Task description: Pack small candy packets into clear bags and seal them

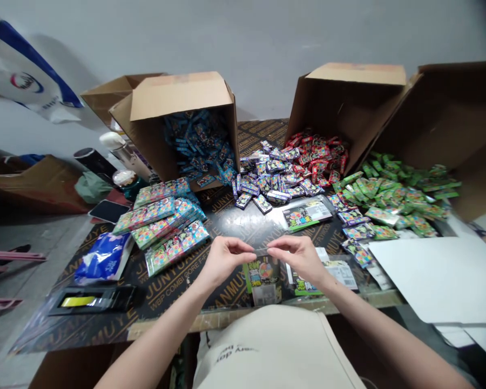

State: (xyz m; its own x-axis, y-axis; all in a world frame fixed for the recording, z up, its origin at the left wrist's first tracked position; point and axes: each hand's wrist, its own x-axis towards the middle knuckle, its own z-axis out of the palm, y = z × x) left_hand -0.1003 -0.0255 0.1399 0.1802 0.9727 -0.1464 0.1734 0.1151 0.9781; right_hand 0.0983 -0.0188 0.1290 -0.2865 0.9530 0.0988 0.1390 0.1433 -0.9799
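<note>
**Q:** Your bench, largest first?

**A:** One black plywood table [174, 302]. On it, tipped cardboard cartons [182, 97] spilling blue packets [198, 140], red packets [316, 156] and green packets [389, 200].

**Q:** And your hands?

**A:** Both are pinching, not released. Your left hand [224, 262] and right hand [297, 259] grip a clear plastic sleeve [261, 252] between them, near the table's front edge, just above a green carded packet [263, 281].

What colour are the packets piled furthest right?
Green packets, best seen in the head view.
</note>
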